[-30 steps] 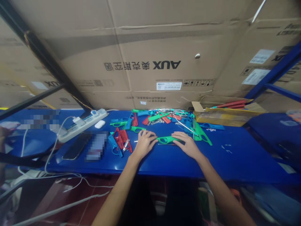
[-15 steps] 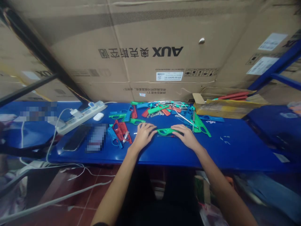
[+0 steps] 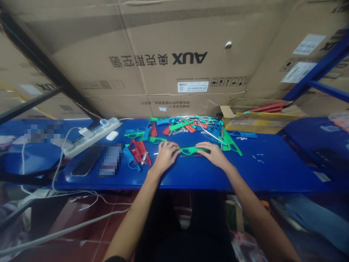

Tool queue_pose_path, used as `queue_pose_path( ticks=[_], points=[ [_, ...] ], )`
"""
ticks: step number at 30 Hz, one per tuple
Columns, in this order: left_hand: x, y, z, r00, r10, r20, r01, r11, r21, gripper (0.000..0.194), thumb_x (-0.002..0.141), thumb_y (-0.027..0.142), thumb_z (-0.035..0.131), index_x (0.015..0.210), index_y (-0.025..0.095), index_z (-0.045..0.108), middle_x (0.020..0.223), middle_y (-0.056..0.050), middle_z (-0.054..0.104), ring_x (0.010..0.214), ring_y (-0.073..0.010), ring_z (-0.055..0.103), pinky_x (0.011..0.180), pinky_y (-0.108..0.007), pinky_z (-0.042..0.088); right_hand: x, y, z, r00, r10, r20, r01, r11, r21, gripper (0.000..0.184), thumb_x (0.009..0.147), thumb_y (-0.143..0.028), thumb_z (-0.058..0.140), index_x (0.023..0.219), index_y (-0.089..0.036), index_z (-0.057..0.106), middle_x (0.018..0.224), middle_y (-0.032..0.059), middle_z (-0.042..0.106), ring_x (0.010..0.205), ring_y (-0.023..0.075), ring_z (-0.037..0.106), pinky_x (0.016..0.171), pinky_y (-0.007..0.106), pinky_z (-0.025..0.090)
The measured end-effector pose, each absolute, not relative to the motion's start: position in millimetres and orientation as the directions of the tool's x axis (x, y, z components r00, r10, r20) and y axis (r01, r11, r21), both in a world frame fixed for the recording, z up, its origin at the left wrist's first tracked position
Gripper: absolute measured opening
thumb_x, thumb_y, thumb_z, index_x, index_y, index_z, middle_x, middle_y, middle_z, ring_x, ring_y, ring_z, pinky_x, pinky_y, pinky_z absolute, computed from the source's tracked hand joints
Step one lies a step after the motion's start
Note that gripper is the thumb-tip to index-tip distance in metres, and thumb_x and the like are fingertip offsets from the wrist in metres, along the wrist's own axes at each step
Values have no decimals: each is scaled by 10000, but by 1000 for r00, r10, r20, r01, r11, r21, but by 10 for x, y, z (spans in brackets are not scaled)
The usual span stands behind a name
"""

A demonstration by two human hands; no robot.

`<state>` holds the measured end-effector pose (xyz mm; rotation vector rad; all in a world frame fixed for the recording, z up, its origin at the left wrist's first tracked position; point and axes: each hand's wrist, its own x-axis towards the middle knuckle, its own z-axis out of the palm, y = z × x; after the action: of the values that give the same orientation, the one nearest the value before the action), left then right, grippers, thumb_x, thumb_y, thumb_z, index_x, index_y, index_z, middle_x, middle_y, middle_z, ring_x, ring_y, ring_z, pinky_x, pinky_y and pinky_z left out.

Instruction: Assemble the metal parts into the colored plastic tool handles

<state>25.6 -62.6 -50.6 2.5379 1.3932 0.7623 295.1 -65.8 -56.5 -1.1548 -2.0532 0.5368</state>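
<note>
Between my two hands, over the blue table, is a green plastic lighter casing [image 3: 189, 150] with a trigger-guard loop. My left hand [image 3: 167, 154] pinches its left end, and my right hand [image 3: 211, 152] grips the right end, fingers over the top. Just below it lies a thin rod with a red end [image 3: 191, 156]. Red casing halves [image 3: 140, 150] and a blue casing half [image 3: 131, 158] rest left of my left hand, with a small clear-and-metal piece [image 3: 144, 158] on them. Behind my hands is a pile of green, blue and red casings [image 3: 181, 126] with metal tubes.
At the back right stands an open carton [image 3: 259, 122] holding red lighters. On the left are a white power strip [image 3: 94, 136], an earbud case [image 3: 112, 136] and a dark phone [image 3: 85, 162]. Small white bits [image 3: 258, 158] lie to the right. A large cardboard box [image 3: 163, 32] walls off the back.
The whole view has shifted slightly, so things appear a little further left. Both hands keep hold of the green casing in much the same pose.
</note>
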Motion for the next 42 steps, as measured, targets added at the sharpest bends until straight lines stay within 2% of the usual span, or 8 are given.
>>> queue_pose_path(
  ticks=[5,13,17,26,29,35,38,42],
  points=[
    [294,-642,-486,457,810,368,740,-576,347,224,1028,310,523,1084,235,727,1142,-46,718,1077,-224,589,1051,-459,335,3005,-641,-489,-381,859,342,555,508,-659,252,950,-360,606,1096,-235,770,1143,81,748,1078,257,703,996,420,535],
    [317,-638,-484,462,807,367,731,-581,358,226,1029,301,521,1066,241,736,1118,-41,723,1056,-215,588,1049,-443,339,3033,-661,-501,-389,864,318,602,500,-622,260,967,-376,575,1111,-250,752,1154,80,745,1109,267,677,1035,465,480],
    [318,-637,-492,454,811,370,739,-574,351,216,1023,308,539,1042,238,742,1121,-35,722,1038,-214,581,1006,-427,360,3033,-630,-461,-370,891,265,713,455,-534,238,956,-395,603,1095,-280,758,1117,56,766,1097,286,674,1111,565,354],
    [351,-653,-492,486,785,384,782,-586,210,189,1010,257,556,969,237,740,1061,-32,722,1005,-227,580,974,-447,366,2942,-574,-322,-476,836,273,803,540,-255,149,935,-298,652,1014,-284,778,993,39,800,915,270,713,1132,597,283],
    [358,-671,-494,493,773,399,786,-592,176,191,1014,243,539,983,233,728,1045,-38,714,990,-228,582,993,-452,366,2916,-606,-332,-493,829,264,813,547,-200,157,939,-273,641,1035,-266,765,1029,49,794,901,264,710,1141,587,273],
    [397,-683,-551,496,765,410,803,-584,120,189,1015,223,515,1035,207,702,1071,-73,706,999,-257,582,1015,-497,367,2875,-689,-386,-488,822,292,814,550,-188,285,943,-169,561,1182,-236,701,1184,72,748,1072,278,660,1129,550,322],
    [414,-635,-511,503,760,412,814,-577,70,200,1015,189,493,1027,198,693,1062,-79,710,1001,-266,594,1059,-539,344,2815,-650,-389,-449,841,301,830,517,-208,317,911,-121,558,1178,-223,695,1167,77,746,1077,282,652,1122,544,333],
    [417,-406,-237,526,736,426,810,-587,13,208,1012,164,481,1018,184,689,1046,-84,721,1083,-278,620,1188,-627,175,2696,-444,-335,-361,877,318,850,450,-273,215,923,-192,601,1095,-205,729,1037,112,769,982,298,686,991,474,456]
  ],
)
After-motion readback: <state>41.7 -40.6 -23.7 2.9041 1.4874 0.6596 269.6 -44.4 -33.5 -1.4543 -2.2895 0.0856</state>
